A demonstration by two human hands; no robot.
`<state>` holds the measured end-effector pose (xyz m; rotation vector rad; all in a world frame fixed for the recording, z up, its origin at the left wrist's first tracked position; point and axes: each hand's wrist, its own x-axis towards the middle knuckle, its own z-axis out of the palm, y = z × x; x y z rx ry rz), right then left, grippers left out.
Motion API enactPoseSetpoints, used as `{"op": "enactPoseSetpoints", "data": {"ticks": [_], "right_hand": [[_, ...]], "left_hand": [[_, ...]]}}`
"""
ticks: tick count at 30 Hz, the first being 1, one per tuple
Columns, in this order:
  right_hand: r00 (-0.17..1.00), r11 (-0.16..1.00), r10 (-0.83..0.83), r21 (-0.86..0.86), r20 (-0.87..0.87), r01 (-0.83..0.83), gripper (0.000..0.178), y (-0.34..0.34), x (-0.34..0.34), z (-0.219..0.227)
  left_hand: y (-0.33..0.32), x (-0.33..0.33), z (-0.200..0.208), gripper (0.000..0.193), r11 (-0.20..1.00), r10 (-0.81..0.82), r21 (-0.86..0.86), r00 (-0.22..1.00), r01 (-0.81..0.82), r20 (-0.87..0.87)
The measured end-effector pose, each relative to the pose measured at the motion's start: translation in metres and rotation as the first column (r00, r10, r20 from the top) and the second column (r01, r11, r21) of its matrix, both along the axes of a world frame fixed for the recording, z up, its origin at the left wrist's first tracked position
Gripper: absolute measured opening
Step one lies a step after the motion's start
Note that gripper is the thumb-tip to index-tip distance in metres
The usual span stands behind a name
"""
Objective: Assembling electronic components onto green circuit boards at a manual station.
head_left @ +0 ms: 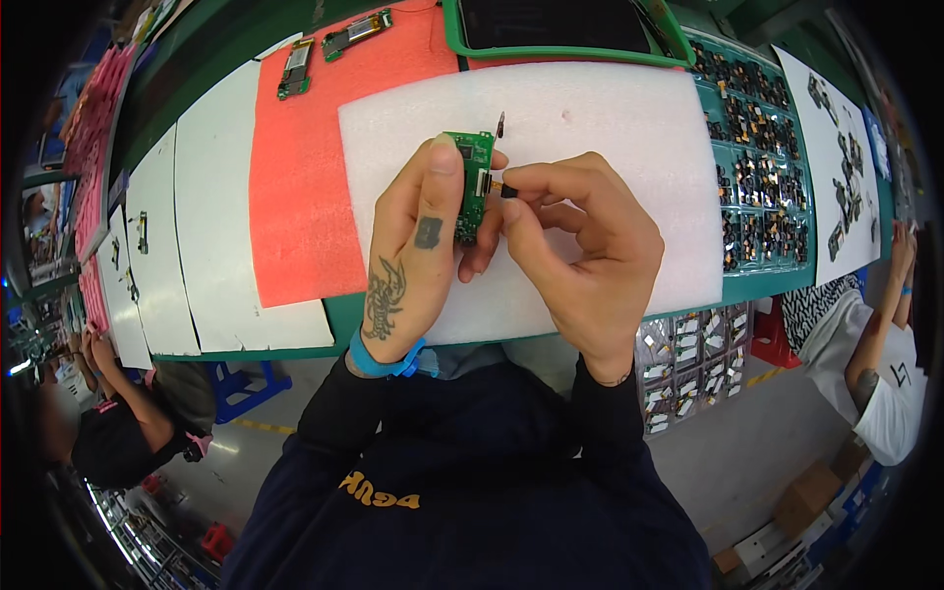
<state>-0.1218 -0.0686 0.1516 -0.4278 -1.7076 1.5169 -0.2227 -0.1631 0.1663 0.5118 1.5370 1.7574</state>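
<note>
My left hand (418, 211) is closed around the edges of a green circuit board (476, 157), with the thumb on its face. The board is held upright above a white foam sheet (629, 108). At the board's right edge, my right hand (600, 246) pinches a small black part (508, 191) between thumb and forefinger. A short orange strip runs from this part toward a connector on the board; whether it is seated, I cannot tell. A thin dark piece (501, 125) sticks up just beyond the board. A blue band circles my left wrist.
Two boards with silver cells (295, 69) lie on pink foam (295, 197). A green-rimmed tray (570, 57) holds a dark panel at the back. Compartment trays (814, 231) of small parts stand right, with another lower down (657, 354). Other people work at both sides.
</note>
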Motion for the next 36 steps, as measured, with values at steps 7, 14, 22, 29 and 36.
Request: {"op": "enactPoseSetpoints", "data": {"ticks": [7, 14, 22, 29, 36], "right_hand": [[1.000, 1.000, 0.014, -0.026, 0.009, -0.014, 0.027, 0.002, 0.003, 0.003], [1.000, 0.999, 0.021, -0.035, 0.012, -0.021, 0.026, 0.004, 0.005, 0.001], [0.998, 0.986, 0.059, -0.155, 0.024, -0.054, 0.025, -0.001, 0.002, 0.006], [0.992, 0.955, 0.112, -0.282, 0.060, -0.091, 0.023, -0.026, -0.012, 0.014], [0.982, 0.984, 0.053, -0.179, 0.181, -0.020, 0.019, -0.044, 0.016, 0.051]], "left_hand": [[0.001, 0.005, 0.005, 0.052, 1.000, 0.007, -0.018, 1.000, -0.007, -0.021], [0.003, 0.007, 0.004, 0.052, 1.000, 0.008, -0.027, 0.999, -0.009, -0.043], [-0.001, 0.001, 0.008, 0.050, 0.999, -0.032, -0.037, 0.998, 0.030, -0.046], [-0.038, -0.020, 0.024, 0.022, 0.989, -0.082, -0.134, 0.992, 0.068, -0.097], [-0.094, -0.038, 0.051, 0.019, 0.991, 0.064, -0.080, 0.907, -0.107, -0.417]]}}
